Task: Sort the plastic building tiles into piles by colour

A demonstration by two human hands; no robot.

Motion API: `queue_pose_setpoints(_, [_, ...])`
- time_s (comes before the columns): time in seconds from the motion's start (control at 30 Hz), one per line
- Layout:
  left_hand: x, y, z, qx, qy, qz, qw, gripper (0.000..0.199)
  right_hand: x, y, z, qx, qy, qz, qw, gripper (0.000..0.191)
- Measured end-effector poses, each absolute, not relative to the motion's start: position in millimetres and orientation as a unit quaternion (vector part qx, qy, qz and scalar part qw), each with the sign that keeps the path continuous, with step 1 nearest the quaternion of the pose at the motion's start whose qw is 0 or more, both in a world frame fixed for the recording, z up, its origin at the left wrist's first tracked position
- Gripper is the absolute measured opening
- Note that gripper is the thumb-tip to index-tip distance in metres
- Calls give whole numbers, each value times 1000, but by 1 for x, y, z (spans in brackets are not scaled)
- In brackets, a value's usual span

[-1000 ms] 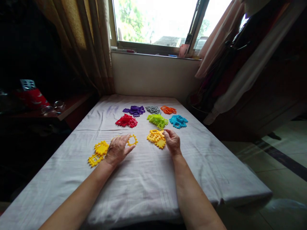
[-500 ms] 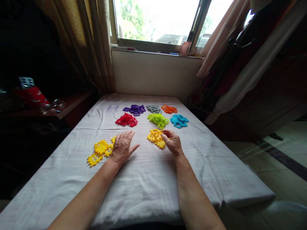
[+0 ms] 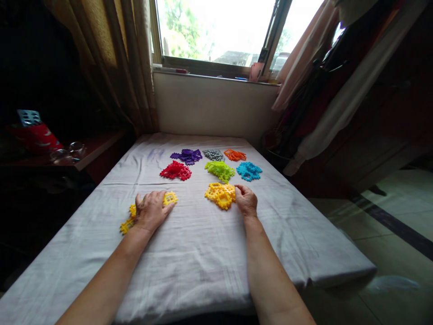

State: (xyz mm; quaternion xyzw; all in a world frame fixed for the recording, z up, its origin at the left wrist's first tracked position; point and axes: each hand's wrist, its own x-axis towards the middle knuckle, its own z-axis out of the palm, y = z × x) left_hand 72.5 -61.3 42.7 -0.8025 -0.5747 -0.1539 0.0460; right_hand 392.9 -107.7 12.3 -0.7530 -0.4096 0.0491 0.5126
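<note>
My left hand lies palm down over several yellow interlocking toy tiles at the left, hiding part of them. Its thumb is spread apart and reaches a yellow window-like tile. My right hand has its fingers pinched at the right edge of a yellow tile pile, on a yellow tile mostly hidden by the fingers. Behind that pile lie lime green tiles and blue tiles.
Red tiles, purple tiles, grey tiles and orange tiles lie in heaps farther back on the cloth-covered table. A wall and window stand behind. Clothes hang at the right; a side table is at the left.
My left hand has moved left and down onto the left yellow tiles, uncovering the window-like one. My right hand stays beside its pile, which looks fuller. The view has shifted slightly.
</note>
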Motion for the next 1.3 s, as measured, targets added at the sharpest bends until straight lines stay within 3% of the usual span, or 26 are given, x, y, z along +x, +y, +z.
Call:
queue_pose_setpoints(0.2, [137, -64, 43, -861, -439, -256, 1, 52, 396, -104, 4, -747, -378, 40, 546, 36])
queue_pose_setpoints(0.47, [220, -49, 52, -884, -395, -246, -54, 62, 400, -104, 0, -742, -364, 44, 562, 36])
queue_pose_setpoints(0.77, [106, -58, 36, -863, -474, -173, 7, 53, 397, -106, 8, -750, -359, 70, 552, 39])
queue_pose_setpoints(0.97, [18, -63, 46, -794, -607, -43, -8, 78, 390, -106, 6, -742, -362, 67, 560, 37])
queue_pose_setpoints(1.07, [6, -64, 39, -776, -630, 8, -39, 82, 387, -106, 7, -740, -363, 71, 561, 37])
queue_pose_setpoints(1.3, [33, -42, 36, -780, -623, -13, -52, 76, 388, -109, 9, -755, -362, 67, 543, 41])
